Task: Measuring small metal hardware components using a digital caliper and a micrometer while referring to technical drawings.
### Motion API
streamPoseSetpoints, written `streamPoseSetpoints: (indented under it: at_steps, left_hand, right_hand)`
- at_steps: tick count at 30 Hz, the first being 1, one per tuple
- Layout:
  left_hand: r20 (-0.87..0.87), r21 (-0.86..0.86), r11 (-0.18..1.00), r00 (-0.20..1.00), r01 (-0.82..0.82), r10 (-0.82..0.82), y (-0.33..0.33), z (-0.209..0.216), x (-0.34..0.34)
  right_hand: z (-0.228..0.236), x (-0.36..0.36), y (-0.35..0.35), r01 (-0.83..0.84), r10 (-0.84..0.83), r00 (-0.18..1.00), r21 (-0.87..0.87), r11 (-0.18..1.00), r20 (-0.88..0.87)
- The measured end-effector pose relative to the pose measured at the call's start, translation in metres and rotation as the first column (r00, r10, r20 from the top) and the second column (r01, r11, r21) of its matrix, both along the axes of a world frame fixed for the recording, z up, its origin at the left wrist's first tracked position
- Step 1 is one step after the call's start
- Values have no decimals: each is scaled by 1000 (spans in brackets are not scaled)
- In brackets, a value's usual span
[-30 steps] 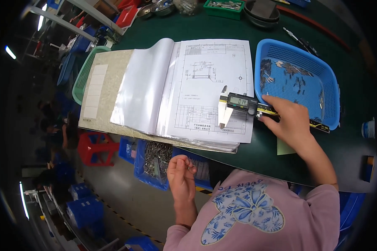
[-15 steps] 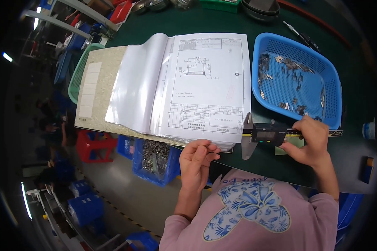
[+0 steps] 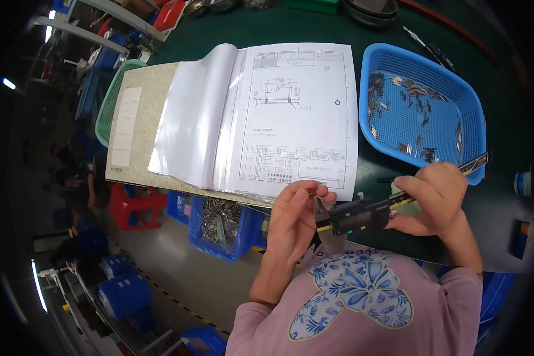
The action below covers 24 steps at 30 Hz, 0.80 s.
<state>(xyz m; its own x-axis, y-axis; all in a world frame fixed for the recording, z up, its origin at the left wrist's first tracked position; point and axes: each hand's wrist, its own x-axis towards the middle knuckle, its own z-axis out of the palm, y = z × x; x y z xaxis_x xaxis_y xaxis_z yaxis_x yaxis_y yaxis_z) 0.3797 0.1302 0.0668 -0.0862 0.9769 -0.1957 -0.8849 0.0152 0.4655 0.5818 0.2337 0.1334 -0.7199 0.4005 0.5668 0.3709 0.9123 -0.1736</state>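
Your right hand (image 3: 434,199) wraps round the caliper (image 3: 362,218), its jaws beside your left fingertips. Your left hand (image 3: 292,219) curls, thumb and fingers close together; whether they pinch something small, I cannot tell. The blue basket (image 3: 403,62) sits beyond your right fingers.

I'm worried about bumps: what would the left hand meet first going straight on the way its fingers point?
Most likely the caliper, its near end right by the left hand; beyond lies the drawing sheet. Depth is hard to judge from this view.
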Motion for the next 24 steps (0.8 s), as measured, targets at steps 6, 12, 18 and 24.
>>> streamPoseSetpoints:
  at_steps: [6,12,18,24]
  left_hand:
    - [92,18,999,995,41,-43,7,5,2]
    - [162,67,995,983,75,-85,9,4,7]
    - [136,62,996,988,68,-76,8,6,8]
    - [241,20,993,963,115,-117,8,5,9]
  right_hand:
    - [-15,6,-1,-15,12,999,-116,993,-34]
    - [-16,15,-2,39,-40,999,-117,992,-5]
    - [-17,12,-5,6,-10,999,-135,991,-32]
    - [-14,13,-9,13,-16,1000,-146,989,-19]
